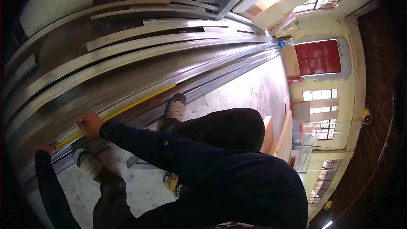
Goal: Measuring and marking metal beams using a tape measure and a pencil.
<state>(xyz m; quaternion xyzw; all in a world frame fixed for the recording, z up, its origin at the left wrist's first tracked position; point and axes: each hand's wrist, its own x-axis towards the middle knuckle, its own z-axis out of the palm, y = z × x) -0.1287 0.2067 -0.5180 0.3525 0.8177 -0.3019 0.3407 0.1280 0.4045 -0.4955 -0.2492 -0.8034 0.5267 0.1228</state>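
A yellow tape measure (140, 101) lies stretched along a long metal bar at the lower left. My left hand (45, 148) is closed at the tape's near end, with fingertips pinching it against the bar. Further along, my right hand (90, 125) rests over the tape with its fingers curled. From that fist pokes a small, light-brown tip that looks like a pencil (79, 120); the rest of it is hidden. Long silvery metal bars (148, 55) run side by side beneath and beyond both hands.
My shoes (178, 99) stand against the nearest bars. A yellow-and-black printed can or bag (171, 184) is on the pale floor (241, 87) by my leg. Boards and boxes (282, 8) are piled at the bars' far end; a red door (318, 57) is in the wall.
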